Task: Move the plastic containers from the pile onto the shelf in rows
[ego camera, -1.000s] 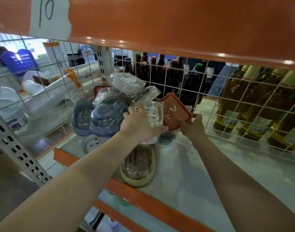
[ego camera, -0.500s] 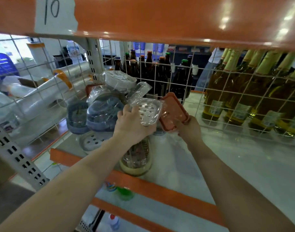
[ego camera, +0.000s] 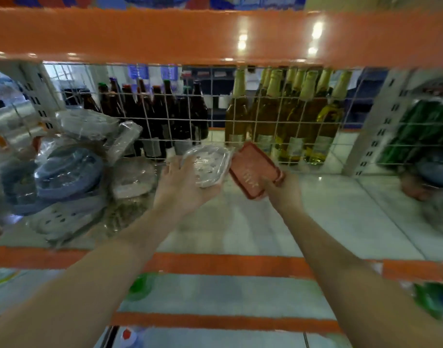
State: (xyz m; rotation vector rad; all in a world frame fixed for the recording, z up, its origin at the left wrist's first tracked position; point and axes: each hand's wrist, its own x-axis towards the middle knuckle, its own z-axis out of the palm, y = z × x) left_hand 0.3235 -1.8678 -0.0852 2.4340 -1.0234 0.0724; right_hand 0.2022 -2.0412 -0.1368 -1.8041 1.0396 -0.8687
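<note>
Shelf (ego camera: 328, 222) bare rightward; left hand (ego camera: 182, 189) grip on clear tray (ego camera: 207, 167), right hand (ego camera: 282, 190) grip on red container (ego camera: 253, 172)

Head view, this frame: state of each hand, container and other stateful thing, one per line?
Left hand: holds the clear container, palm up.
Clear container: wrapped in film, lifted off the shelf.
Right hand: grips the red container.
Red container: tilted, held above the shelf.
Pile of containers: heaped at the shelf's left end, still wrapped.
Shelf: bare where the hands hover.
Bottles: upright behind the wire mesh.
</note>
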